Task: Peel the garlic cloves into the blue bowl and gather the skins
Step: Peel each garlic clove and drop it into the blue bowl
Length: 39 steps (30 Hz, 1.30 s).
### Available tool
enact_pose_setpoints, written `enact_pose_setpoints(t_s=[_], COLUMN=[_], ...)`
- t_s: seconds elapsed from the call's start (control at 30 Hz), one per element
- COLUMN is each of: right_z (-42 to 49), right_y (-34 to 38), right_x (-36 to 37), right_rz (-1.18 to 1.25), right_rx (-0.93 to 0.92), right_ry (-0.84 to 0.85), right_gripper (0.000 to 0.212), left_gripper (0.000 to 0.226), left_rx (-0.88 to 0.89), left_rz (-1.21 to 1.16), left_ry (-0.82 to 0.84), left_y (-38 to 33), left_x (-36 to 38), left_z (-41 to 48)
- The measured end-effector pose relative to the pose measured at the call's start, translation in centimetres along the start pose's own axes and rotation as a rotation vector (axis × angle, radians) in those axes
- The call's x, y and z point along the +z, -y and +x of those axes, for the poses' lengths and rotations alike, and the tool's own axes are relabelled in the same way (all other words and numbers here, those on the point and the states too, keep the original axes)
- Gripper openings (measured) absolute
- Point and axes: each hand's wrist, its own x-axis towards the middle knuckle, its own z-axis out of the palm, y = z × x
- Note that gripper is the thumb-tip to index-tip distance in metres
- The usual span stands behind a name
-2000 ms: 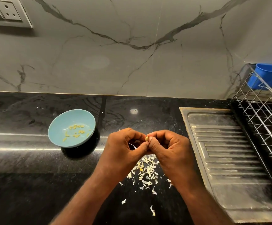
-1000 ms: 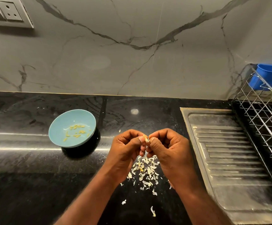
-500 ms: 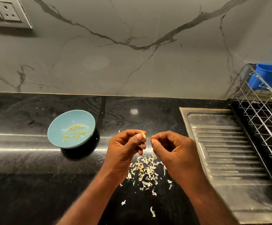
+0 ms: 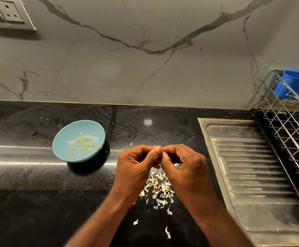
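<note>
Nearest, loose garlic skins (image 4: pixel 158 188) lie scattered on the black counter (image 4: pixel 29 202), thickening into a pile directly below the hands. Above that pile the left hand (image 4: pixel 136 166) and right hand (image 4: pixel 184 166) meet at thumb and forefinger tips, all fingers tightly curled, pinching a garlic bit (image 4: pixel 162 154) between them; only a pale sliver of it shows, too hidden to tell clove from skin. Farther back to the left, well apart from the hands, the blue bowl (image 4: pixel 63 134) sits on the counter with peeled cloves (image 4: pixel 84 139) in its bottom.

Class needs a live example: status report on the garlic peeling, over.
Left hand, right hand: fingertips together, pinching a clove, barely visible. Blue bowl holds peeled cloves. Skins scattered on counter under hands, ungathered. Nothing between hands and bowl.
</note>
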Motion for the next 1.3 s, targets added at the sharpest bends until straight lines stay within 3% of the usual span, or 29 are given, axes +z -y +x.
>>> enact_pose_setpoints(t_s=[0.6, 0.7, 0.83, 1.0, 1.1, 1.3], right_z=[0.2, 0.3, 0.3, 0.2, 0.2, 0.3], right_y=[-0.2, -0.1, -0.4, -0.6, -0.7, -0.4], right_x=[-0.1, -0.2, 0.1, 0.4, 0.3, -0.1], right_rz=[0.018, 0.036, -0.014, -0.051, 0.014, 0.281], right_rx=[0.13, 0.152, 0.144, 0.097, 0.149, 0.314], right_ry=[-0.019, -0.022, -0.027, -0.005, 0.03, 0.092], right_gripper=[0.008, 0.012, 0.014, 0.017, 0.013, 0.017], left_gripper=[0.014, 0.013, 0.016, 0.026, 0.032, 0.021], left_rx=[0.195, 0.094, -0.142, -0.283, -0.327, -0.453], left_rz=[0.416, 0.316, 0.009, -0.17, -0.184, -0.288], left_ry=[0.067, 0.04, 0.027, 0.047, 0.072, 0.155], left_y=[0.8, 0.9, 0.3, -0.1, 0.0, -0.2], left_x=[0.3, 0.7, 1.3, 1.1, 0.7, -0.5], left_z=[-0.1, -0.2, -0.5, -0.3, 0.0, 0.6])
